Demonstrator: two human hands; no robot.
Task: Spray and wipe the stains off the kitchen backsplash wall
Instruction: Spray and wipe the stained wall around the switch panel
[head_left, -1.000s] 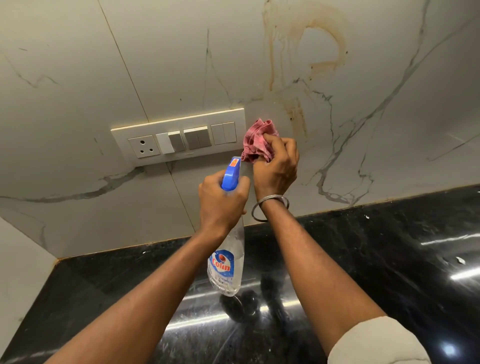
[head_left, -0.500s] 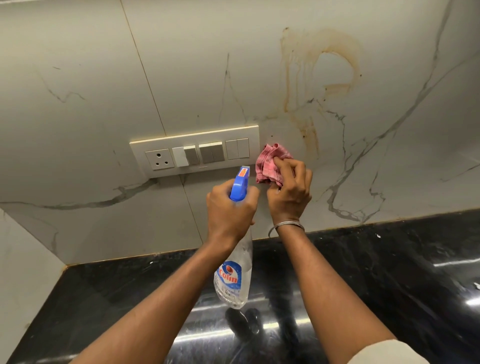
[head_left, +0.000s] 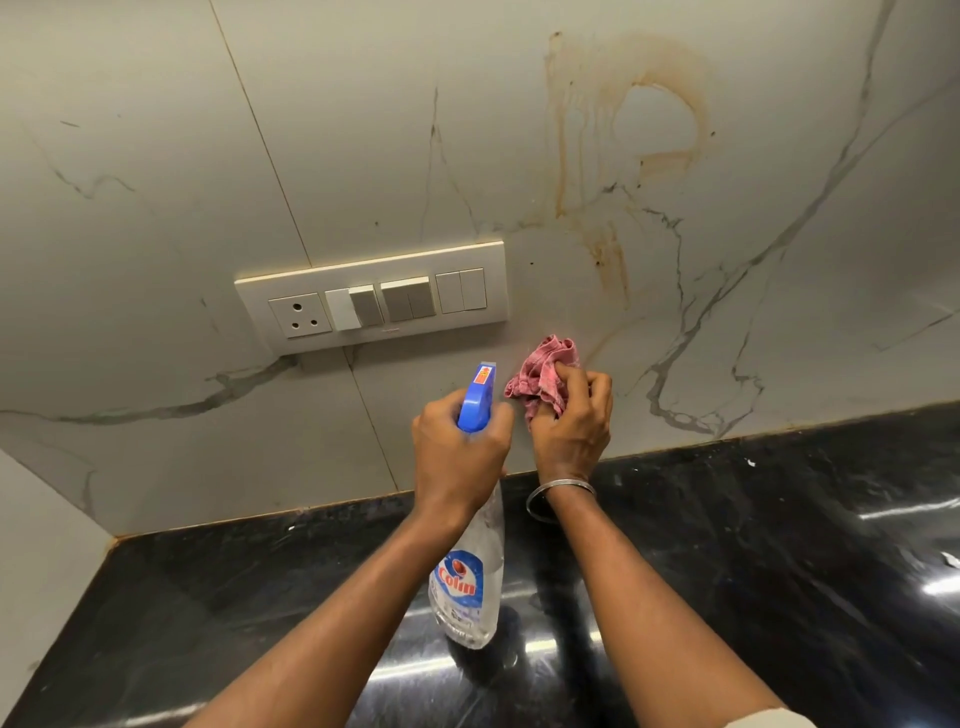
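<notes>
Two hands: both are closed on something, side by side in front of the wall.
Left hand (head_left: 460, 452): wrapped tight around the neck of the spray bottle (head_left: 470, 566), which is held upright above the tabletop (head_left: 779, 571); its blue trigger head (head_left: 479, 397) is pointed at the wall.
Right hand (head_left: 571, 421): fingers are clamped on a bunched pink cloth (head_left: 540, 376), which is pressed to the backsplash wall (head_left: 156, 130) just below the right end of the switch plate (head_left: 371, 296).
Wrist: a thin metal bangle (head_left: 558, 493) is worn on the right arm.
Stains: a brown ringed stain (head_left: 654, 124) with drip trails (head_left: 610, 254) is seen well above the cloth.
Edges: wall and tabletop meet just beyond the hands; a side wall closes the left corner, and bare tabletop is left open to the right.
Materials: pale glossy veined tile; black polished stone with glare streaks; clear plastic bottle with a blue label; crumpled woven cloth.
</notes>
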